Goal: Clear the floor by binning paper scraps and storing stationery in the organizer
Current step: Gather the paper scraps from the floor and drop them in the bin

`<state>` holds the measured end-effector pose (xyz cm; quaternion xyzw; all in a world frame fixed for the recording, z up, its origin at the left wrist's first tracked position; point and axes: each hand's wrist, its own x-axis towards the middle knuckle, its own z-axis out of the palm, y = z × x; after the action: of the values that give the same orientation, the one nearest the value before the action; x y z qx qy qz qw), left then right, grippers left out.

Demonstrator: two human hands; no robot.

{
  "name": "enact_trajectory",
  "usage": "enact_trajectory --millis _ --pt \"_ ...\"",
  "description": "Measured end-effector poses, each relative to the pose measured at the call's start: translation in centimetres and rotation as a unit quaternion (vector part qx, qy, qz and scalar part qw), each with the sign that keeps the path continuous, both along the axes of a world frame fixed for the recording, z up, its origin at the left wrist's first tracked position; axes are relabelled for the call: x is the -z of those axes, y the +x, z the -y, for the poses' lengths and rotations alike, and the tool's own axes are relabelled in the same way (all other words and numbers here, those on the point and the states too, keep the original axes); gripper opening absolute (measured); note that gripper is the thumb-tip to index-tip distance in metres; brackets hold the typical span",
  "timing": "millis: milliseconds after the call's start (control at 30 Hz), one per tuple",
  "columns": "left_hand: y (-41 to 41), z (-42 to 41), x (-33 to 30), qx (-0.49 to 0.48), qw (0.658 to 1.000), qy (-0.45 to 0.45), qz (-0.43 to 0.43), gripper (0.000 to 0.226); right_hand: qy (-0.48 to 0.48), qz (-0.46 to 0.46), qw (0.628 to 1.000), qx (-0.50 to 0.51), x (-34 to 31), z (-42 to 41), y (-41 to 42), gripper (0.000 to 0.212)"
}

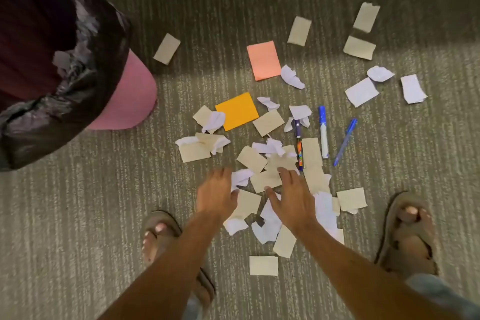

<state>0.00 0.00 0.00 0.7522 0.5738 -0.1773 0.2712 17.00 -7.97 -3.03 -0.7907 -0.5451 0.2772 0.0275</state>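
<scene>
Here, at the far left, a pink plastic bin (130, 96) lined with a glossy dark bag (78, 101) stands on the grey ribbed carpet floor (78, 215), with a pale scrap (61, 60) showing inside its mouth. Just right of the bin a lone tan paper rectangle (166, 48) lies on the carpet.

Further right, an orange square sticky note (237, 111) lies beside a heap of tan and white paper scraps (255, 161), some flat, some crumpled. The left hand (215, 193) hovers low over the near edge of that heap, fingers spread and its grip open, holding nothing. Close beside it the right hand (292, 197) is spread the same way, its grip open and empty, palm down over white and tan pieces. Whether either palm touches the paper cannot be told.

Beyond the hands a salmon-pink paper sheet (263, 60) lies flat. Right of the heap, a multicoloured pen (299, 148) sits partly under scraps, then a white marker with a blue cap (323, 135), then a slim blue pen (345, 141), the three roughly parallel and apart. More tan rectangles (359, 47) and white pieces (361, 92) are scattered at the upper right.

A sandalled foot (158, 236) stands left of the arms and another (407, 234) to their right.
</scene>
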Motion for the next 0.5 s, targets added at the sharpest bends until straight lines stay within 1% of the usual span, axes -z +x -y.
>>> enact_trajectory --millis 67,133,167,233,300,367,433,500 --pt "0.7 0.0 0.9 -0.01 1.0 0.006 0.018 0.044 0.013 -0.008 0.998 0.057 0.5 -0.5 -0.3 0.054" --pt "1.6 -0.1 1.6 -0.005 0.999 0.017 0.029 0.048 0.004 -0.012 0.996 0.087 0.9 -0.8 -0.7 0.054" --pt "2.0 -0.2 2.0 -0.01 0.999 0.018 0.031 0.048 0.005 -0.017 0.995 0.097 1.4 -0.9 -0.8 0.054" --pt "2.6 -0.4 2.7 -0.035 0.998 0.023 0.036 0.04 0.016 -0.033 0.992 0.119 2.1 -1.0 -0.7 0.053" --pt "2.7 -0.7 3.3 -0.082 0.995 0.024 0.055 0.029 0.027 -0.083 0.982 0.167 2.5 -1.3 -0.6 0.051" --pt "2.5 -0.8 3.6 -0.157 0.984 0.003 0.087 0.023 0.029 -0.157 0.962 0.222 2.3 -1.5 -0.5 0.046" --pt "1.8 -0.8 3.5 -0.237 0.964 -0.024 0.115 0.018 0.016 -0.22 0.939 0.265 1.9 -1.4 -0.4 0.036" --pt "1.1 -0.7 3.1 -0.285 0.948 -0.041 0.134 0.008 0.002 -0.261 0.922 0.288 1.1 -1.1 0.0 0.023"
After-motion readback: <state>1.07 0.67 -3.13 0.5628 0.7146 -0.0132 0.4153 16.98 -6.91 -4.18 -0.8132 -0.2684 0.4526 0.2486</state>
